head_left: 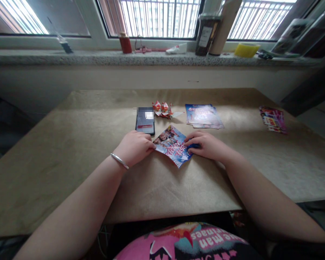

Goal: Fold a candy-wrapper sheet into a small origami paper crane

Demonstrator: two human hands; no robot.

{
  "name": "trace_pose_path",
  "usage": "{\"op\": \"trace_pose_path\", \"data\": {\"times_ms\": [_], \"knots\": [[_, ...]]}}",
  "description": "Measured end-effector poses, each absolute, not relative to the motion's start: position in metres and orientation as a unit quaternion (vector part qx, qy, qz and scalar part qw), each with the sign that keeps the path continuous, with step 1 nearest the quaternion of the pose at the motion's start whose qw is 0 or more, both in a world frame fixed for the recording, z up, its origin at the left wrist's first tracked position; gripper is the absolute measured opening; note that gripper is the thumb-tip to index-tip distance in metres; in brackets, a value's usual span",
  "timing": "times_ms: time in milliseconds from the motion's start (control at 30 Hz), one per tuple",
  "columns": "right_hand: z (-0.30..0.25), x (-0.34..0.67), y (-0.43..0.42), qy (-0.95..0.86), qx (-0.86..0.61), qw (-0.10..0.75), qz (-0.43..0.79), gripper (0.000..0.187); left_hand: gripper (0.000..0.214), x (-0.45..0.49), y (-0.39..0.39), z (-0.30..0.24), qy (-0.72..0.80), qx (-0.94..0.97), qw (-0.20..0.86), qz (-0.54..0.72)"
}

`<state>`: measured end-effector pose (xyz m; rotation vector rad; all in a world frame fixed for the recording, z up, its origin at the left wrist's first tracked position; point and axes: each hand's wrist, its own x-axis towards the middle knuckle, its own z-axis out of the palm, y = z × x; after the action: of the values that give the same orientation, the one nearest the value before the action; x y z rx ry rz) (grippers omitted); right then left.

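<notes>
A square of colourful printed paper [172,145] lies turned like a diamond on the brown table [70,144], right in front of me. My left hand [135,146] rests with curled fingers pinching the sheet's left corner; a silver bracelet sits on that wrist. My right hand [206,144] presses its fingertips onto the sheet's right corner. Just beyond the sheet lie a dark phone [145,121] with its screen lit and a small folded red-and-white paper figure [164,109].
A stack of printed sheets [203,115] lies at the back right and another pink one [273,119] near the right edge. On the stone windowsill [70,57] stand a red cup [125,43], a dark jar [206,36], a cardboard tube [224,27] and a yellow sponge [246,50].
</notes>
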<state>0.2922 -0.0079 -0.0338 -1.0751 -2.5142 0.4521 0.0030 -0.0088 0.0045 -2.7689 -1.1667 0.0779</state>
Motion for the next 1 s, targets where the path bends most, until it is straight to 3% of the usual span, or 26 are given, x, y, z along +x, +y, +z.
{"op": "trace_pose_path", "data": {"times_ms": [700,1000], "knots": [[-0.021,0.292,-0.014,-0.862,-0.422,0.152,0.236,0.026,0.025,-0.008,0.001,0.007,-0.468,-0.879,-0.081,0.047],[-0.031,0.281,-0.013,-0.806,-0.531,0.161,0.206,0.023,0.029,-0.005,0.003,0.003,-0.519,-0.846,-0.118,0.027]]}}
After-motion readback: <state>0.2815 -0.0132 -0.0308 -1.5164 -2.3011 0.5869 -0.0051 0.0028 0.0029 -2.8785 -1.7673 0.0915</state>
